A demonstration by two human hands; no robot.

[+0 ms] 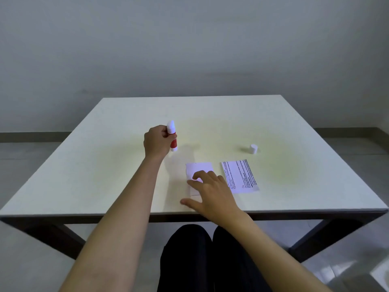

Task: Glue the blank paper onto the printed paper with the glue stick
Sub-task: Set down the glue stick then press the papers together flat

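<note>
While L hand [157, 142] grips upright glue stick [173, 136] | R hand [207, 189] splayed, prob. pressing blank paper [199, 168]

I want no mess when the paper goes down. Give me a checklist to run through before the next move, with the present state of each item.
1. Glue stick in a firm grip: ok, the left hand is closed around it, upright, base at the table.
2. Cap off and out of the way: ok, it stands far right, apart from both papers.
3. Blank paper held down: ok, the right hand has fingers pressed on it.
4. Printed paper free and flat: ok, it lies beside the blank one, not overlapping.
5. Glue already spread on the blank paper: cannot tell.
</note>
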